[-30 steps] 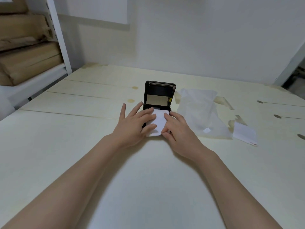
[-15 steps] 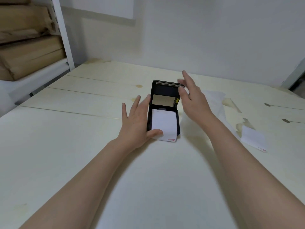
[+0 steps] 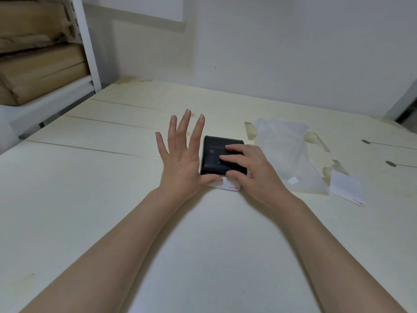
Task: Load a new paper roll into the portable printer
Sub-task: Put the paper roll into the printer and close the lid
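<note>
The black portable printer [image 3: 212,159] lies on the pale table [image 3: 90,177] with its lid down. A white paper tail [image 3: 230,187] with a red mark sticks out from its near edge. My right hand [image 3: 255,171] lies on the lid, fingers pressed on top and thumb against the near edge. My left hand [image 3: 180,163] stands just left of the printer with fingers spread upward. Its thumb rests on the paper tail at the printer's near left corner. The roll inside is hidden.
A crumpled clear plastic wrapper [image 3: 286,154] lies right of the printer. A loose white paper slip [image 3: 346,188] sits further right. A white shelf [image 3: 88,53] with cardboard boxes [image 3: 38,71] stands at the far left. The wall is behind the table.
The printer's lid was standing open and is now down. My right hand came from the lid's far edge onto its top. My left hand's fingers lifted and spread.
</note>
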`<action>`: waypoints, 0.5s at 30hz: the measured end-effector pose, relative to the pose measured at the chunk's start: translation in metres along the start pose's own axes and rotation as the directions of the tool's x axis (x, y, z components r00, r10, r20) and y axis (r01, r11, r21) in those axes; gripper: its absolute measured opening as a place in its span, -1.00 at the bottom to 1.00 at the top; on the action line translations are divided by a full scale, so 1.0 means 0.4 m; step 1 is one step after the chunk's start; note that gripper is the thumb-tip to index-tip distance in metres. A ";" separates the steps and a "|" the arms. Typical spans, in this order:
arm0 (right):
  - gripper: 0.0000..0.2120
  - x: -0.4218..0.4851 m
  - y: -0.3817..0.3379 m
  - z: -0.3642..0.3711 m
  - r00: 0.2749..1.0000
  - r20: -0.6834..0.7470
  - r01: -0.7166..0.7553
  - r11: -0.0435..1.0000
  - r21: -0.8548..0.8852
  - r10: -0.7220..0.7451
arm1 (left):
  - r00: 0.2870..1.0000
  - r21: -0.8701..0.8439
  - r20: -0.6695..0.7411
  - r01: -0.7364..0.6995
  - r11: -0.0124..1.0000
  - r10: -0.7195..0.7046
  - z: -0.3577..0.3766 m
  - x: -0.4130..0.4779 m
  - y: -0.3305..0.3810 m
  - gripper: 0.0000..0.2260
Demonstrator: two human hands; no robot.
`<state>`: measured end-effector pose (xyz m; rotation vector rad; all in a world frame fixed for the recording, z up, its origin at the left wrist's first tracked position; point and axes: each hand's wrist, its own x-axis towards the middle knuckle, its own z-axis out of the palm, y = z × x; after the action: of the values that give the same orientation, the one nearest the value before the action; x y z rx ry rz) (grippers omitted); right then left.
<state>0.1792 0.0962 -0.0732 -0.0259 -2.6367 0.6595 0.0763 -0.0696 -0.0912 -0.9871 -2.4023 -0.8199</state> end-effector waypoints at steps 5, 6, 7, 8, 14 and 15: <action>-0.67 -0.010 0.010 0.020 0.999 -0.045 0.013 1.000 -0.010 -0.014 | 0.989 0.060 0.075 -0.132 0.989 0.128 -0.004 -0.009 -0.011 -0.08; -0.67 -0.013 0.012 0.021 0.999 -0.044 0.017 1.000 -0.011 -0.018 | 0.983 0.044 0.090 -0.165 0.985 0.161 -0.002 -0.012 -0.015 -0.18; -0.67 -0.016 0.012 0.024 0.999 -0.045 0.021 1.000 -0.014 -0.022 | 0.981 0.014 0.108 -0.164 0.986 0.161 -0.002 -0.014 -0.016 -0.27; -0.67 -0.018 0.012 0.027 0.999 -0.047 0.023 1.000 -0.017 -0.024 | 0.982 -0.012 0.128 -0.136 0.991 0.137 -0.003 -0.013 -0.015 -0.33; -0.75 -0.009 -0.011 0.018 0.988 -0.148 -0.027 0.998 0.048 0.033 | 0.996 -0.048 0.074 -0.043 0.998 0.046 0.001 -0.019 0.015 -0.60; -0.76 0.004 -0.019 0.011 0.980 -0.181 -0.070 0.995 0.076 0.083 | 0.998 -0.085 0.062 -0.016 0.996 0.021 0.005 -0.021 0.017 -0.65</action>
<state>0.1765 0.0877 -0.0727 -0.1609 -2.4442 0.7378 0.0866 -0.0685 -0.0949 -1.0809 -2.4245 -0.9028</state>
